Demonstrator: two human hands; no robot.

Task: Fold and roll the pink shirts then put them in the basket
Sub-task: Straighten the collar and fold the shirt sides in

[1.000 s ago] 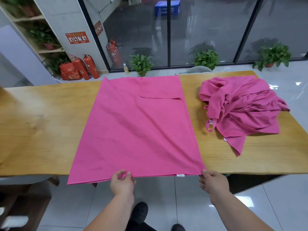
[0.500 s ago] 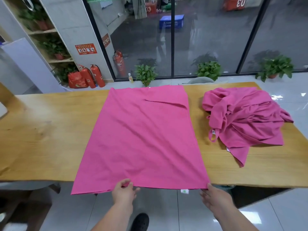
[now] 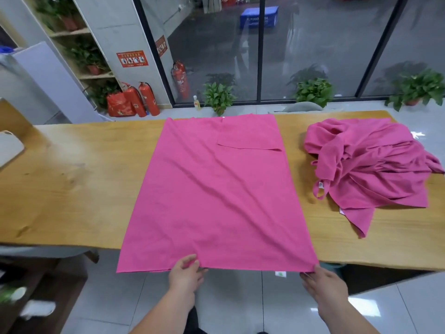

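A pink shirt (image 3: 212,189) lies spread flat across the middle of the wooden table (image 3: 72,184), with one sleeve folded in over its far right part. Its hem hangs past the near table edge. My left hand (image 3: 185,273) pinches the hem near its middle. My right hand (image 3: 320,283) pinches the hem's right corner, beside a small white tag (image 3: 280,274). A crumpled pile of pink shirts (image 3: 370,165) sits on the right side of the table. No basket is in view.
A grey chair back (image 3: 303,107) shows behind the far table edge. Potted plants (image 3: 219,95) and red fire extinguishers (image 3: 149,98) stand on the floor by the glass wall. A pale object (image 3: 9,148) lies at the table's far left.
The view has tilted upward over the second. Both hands keep hold of the hem, and the shirt lies in about the same place with its creases slightly shifted.
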